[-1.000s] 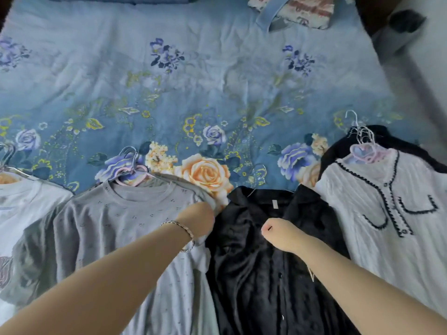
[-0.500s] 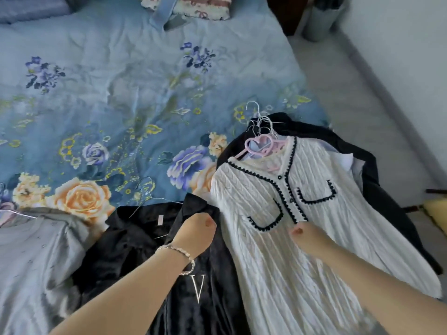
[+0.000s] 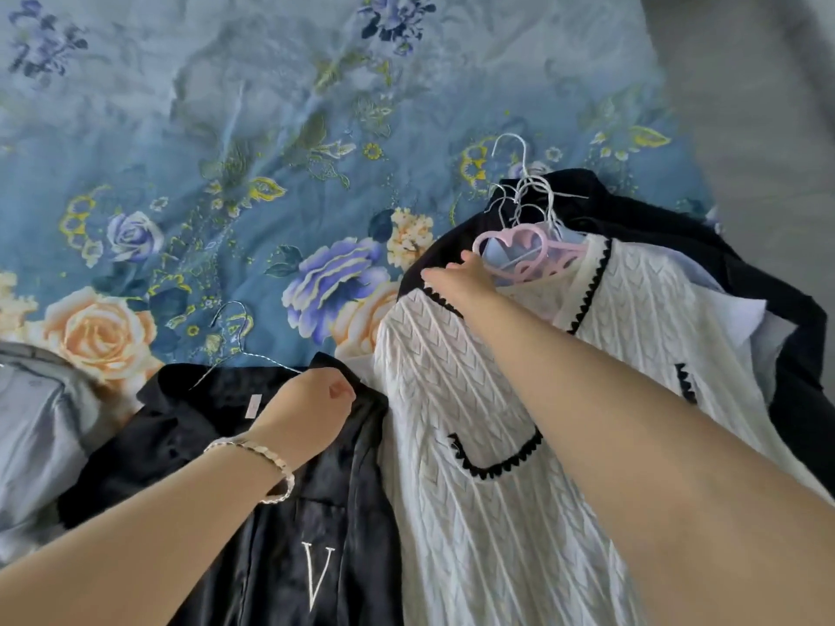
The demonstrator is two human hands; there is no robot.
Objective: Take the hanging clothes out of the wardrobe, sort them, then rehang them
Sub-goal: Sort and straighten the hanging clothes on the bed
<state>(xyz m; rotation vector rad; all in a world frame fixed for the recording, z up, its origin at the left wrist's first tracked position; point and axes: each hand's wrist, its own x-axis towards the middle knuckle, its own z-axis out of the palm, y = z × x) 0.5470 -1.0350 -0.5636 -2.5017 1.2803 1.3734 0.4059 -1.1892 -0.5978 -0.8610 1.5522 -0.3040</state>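
Note:
A black shirt (image 3: pixel 189 426) with a white V lies on the bed on a wire hanger (image 3: pixel 235 341). My left hand (image 3: pixel 311 408), with a bracelet on the wrist, is closed on the shirt's right collar edge. To its right, a white knit cardigan (image 3: pixel 474 512) with black trim tops a pile of dark clothes (image 3: pixel 745 264) on a pink hanger (image 3: pixel 524 250) and several white wire hangers (image 3: pixel 524 192). My right hand (image 3: pixel 461 282) reaches to the cardigan's neckline, fingers spread, touching the collar beside the pink hanger. I cannot tell whether it grips anything.
A grey garment (image 3: pixel 31 436) lies at the left edge. Everything rests on a blue floral bedspread (image 3: pixel 271 128). The bed's right edge and grey floor (image 3: pixel 768 106) show at the upper right.
The view has swung right, away from the grey top. My right hand moved from the cardigan's middle up to its collar by the pink hanger. My left hand stays on the black shirt's collar.

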